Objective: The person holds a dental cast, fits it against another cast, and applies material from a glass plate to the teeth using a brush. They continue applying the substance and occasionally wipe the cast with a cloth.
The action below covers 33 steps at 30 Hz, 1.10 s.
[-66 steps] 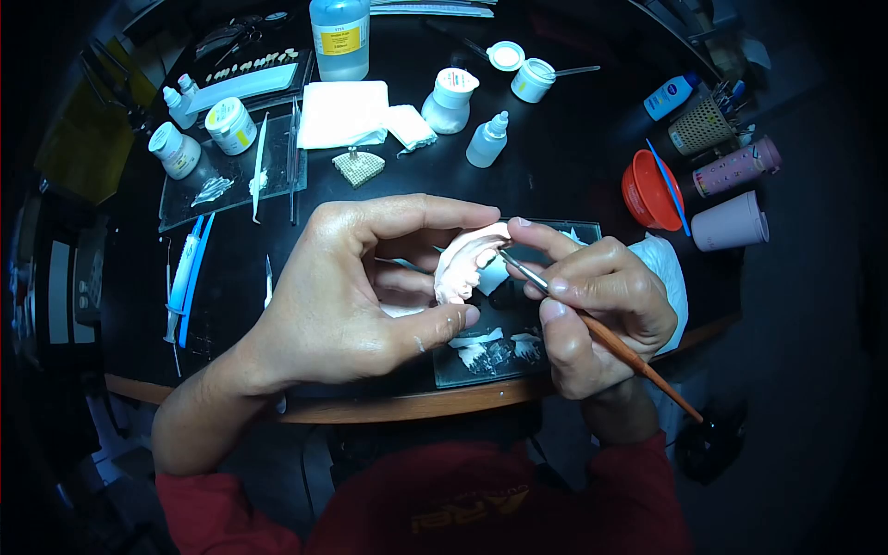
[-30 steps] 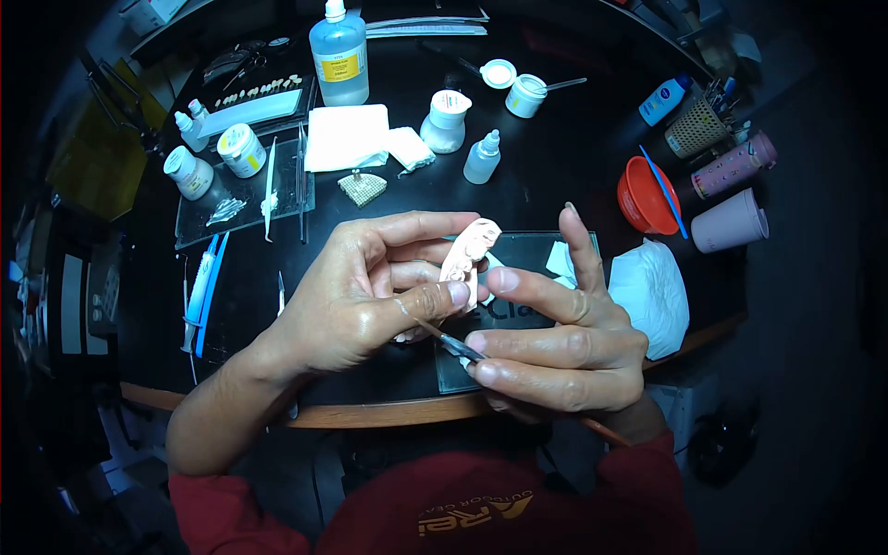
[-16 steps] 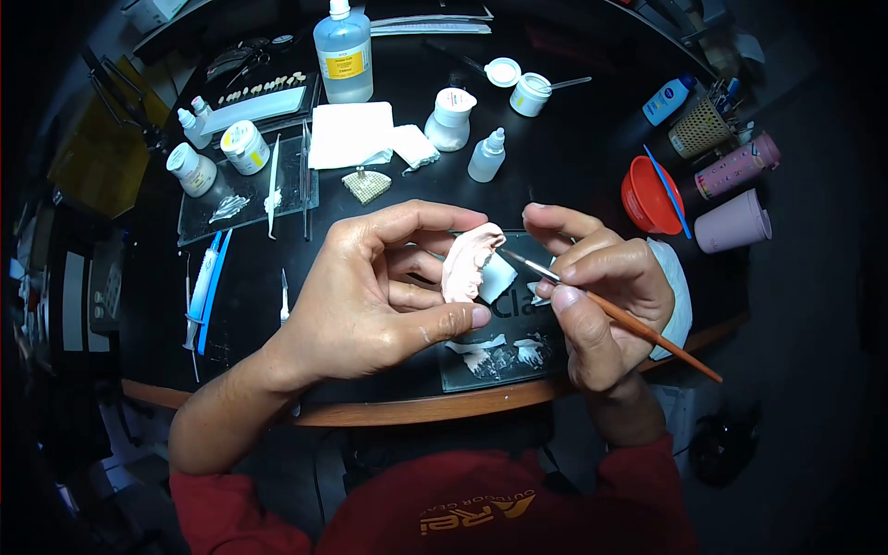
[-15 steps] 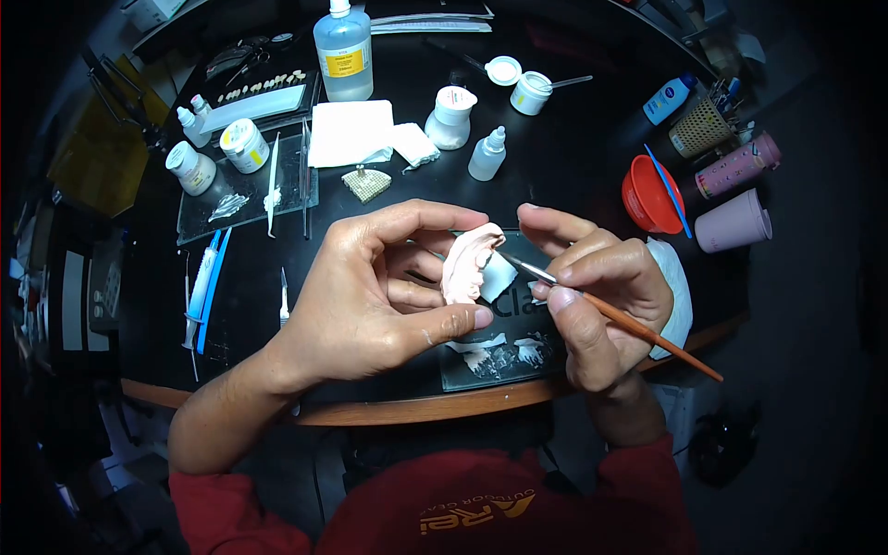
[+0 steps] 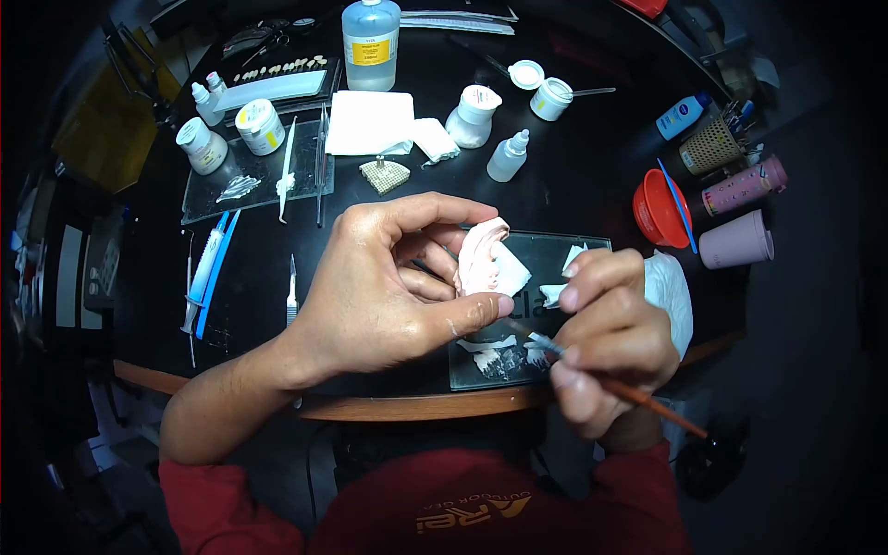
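Note:
My left hand (image 5: 375, 296) holds a pale pink plaster dental cast (image 5: 478, 261) upright between its fingers and thumb, above the dark table. In my right hand (image 5: 622, 338) is a fine brush (image 5: 652, 401) with a brown wooden handle, pinched near its metal collar. The bristle tip points left, just right of and below my left thumb, apart from the cast. Beneath both hands lies a glass slab (image 5: 555, 248) bearing smears of white paste (image 5: 496, 363) and bits of white paper (image 5: 553, 294). The fingers of my right hand are slightly blurred.
Behind the hands stand a dropper bottle (image 5: 508, 155), powder jars (image 5: 474, 117) and folded white tissue (image 5: 372, 123). A beige honeycomb tray (image 5: 384, 174) sits nearer. To the right are a red bowl (image 5: 659, 211) and a pink cup (image 5: 737, 239); a syringe (image 5: 205, 277) and knife (image 5: 292, 291) lie left.
My right hand has lowered the brush tip away from the cast toward the glass slab. The cast has turned slightly in my left hand. The whole view has shifted a little.

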Available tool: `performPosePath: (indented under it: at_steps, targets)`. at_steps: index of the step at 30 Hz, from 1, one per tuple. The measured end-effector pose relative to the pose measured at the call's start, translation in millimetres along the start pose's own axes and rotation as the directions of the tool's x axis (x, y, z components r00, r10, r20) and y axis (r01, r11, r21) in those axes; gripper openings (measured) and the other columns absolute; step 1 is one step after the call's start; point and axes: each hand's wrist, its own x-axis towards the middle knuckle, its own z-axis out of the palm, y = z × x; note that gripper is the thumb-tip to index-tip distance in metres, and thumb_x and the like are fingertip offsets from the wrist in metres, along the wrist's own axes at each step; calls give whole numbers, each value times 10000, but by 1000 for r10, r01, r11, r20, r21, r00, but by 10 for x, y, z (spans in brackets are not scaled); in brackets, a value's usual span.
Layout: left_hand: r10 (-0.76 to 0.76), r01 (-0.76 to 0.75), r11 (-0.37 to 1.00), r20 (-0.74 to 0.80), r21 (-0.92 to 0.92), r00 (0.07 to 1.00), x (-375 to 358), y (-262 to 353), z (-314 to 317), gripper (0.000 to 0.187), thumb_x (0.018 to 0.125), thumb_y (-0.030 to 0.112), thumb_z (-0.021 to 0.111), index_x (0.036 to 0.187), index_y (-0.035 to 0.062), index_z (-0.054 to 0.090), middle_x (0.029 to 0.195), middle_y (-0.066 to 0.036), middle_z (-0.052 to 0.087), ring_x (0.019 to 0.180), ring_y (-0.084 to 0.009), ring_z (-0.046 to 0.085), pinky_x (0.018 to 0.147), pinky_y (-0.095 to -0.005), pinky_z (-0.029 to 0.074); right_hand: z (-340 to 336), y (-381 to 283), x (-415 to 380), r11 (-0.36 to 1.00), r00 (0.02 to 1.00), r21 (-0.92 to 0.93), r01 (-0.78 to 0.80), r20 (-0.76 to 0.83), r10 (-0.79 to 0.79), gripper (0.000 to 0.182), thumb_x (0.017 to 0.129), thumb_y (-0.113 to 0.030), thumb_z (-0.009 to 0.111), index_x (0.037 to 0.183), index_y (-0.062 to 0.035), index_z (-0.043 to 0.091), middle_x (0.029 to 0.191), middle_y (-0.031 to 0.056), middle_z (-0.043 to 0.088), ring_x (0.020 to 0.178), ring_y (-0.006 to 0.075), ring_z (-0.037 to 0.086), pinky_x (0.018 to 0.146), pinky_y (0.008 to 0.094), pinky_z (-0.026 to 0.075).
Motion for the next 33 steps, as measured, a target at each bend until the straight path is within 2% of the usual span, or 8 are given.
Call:
performPosePath:
  at_steps: [2, 5, 8, 11, 19, 25, 29, 33]
  targets:
    - [-10, 10, 1000, 6, -9, 1000, -3, 5, -2, 595, 788, -92, 848, 1327, -125, 597, 1085, -186, 714, 917, -141, 732, 748, -223, 639, -20, 97, -36, 987, 988, 99, -123, -86, 131, 130, 796, -10, 639, 924, -28, 627, 749, 77, 642, 809, 227, 642, 849, 416, 544]
    - [-27, 27, 999, 14, -25, 1000, -6, 18, -5, 586, 787, -87, 852, 1317, -135, 606, 1053, -190, 726, 862, -135, 739, 719, -211, 628, -1, 139, -33, 867, 890, 324, -378, -130, 437, 130, 858, -8, 591, 981, 32, 601, 878, 146, 669, 1026, 320, 707, 1002, 473, 551]
    - [-35, 35, 999, 17, -5, 999, -13, 35, -6, 582, 785, -76, 861, 1309, -140, 614, 1030, -185, 737, 828, -125, 741, 698, -199, 613, 37, 249, -44, 794, 871, 495, -353, -136, 472, 100, 882, 16, 572, 973, 52, 589, 879, 186, 697, 1163, 404, 685, 1052, 527, 555]
    - [-40, 41, 999, 26, -21, 999, -12, 19, -5, 591, 785, -57, 873, 1310, -141, 617, 1028, -181, 745, 809, -119, 742, 688, -191, 599, 56, 295, -41, 738, 859, 568, -364, -102, 502, 72, 891, 42, 562, 959, 48, 583, 856, 186, 703, 1199, 420, 670, 1044, 541, 568]
    - [-162, 181, 973, 138, -144, 977, 3, 26, -67, 590, 841, -17, 833, 1364, -136, 587, 1097, -201, 745, 923, -164, 757, 772, -245, 610, 34, 328, -22, 758, 874, 545, -358, -90, 477, 46, 877, 65, 569, 906, 32, 583, 768, 151, 702, 1142, 389, 699, 1024, 545, 586]
    - [-200, 250, 934, 208, -255, 958, 41, -38, -124, 596, 879, -37, 767, 1419, -139, 536, 1181, -230, 723, 1021, -237, 761, 821, -298, 627, 43, 225, 12, 793, 851, 493, -358, -178, 495, 45, 862, 64, 589, 883, 24, 590, 743, 136, 670, 1064, 349, 724, 1023, 565, 579]
    - [-186, 242, 941, 234, -237, 954, 59, -52, -144, 604, 868, -66, 760, 1424, -135, 534, 1187, -236, 721, 1046, -252, 756, 862, -321, 633, 3, 290, -53, 912, 933, 302, -277, -141, 330, 50, 850, 49, 595, 887, 17, 588, 738, 116, 645, 1025, 341, 715, 1000, 549, 598]
    - [-187, 223, 963, 223, -148, 957, 68, -11, -157, 608, 830, -99, 788, 1397, -123, 571, 1166, -229, 729, 1033, -228, 751, 867, -305, 636, 19, 235, -42, 961, 968, 175, -214, -96, 233, 59, 853, 14, 569, 908, 19, 590, 749, 129, 646, 1079, 409, 689, 983, 543, 615]
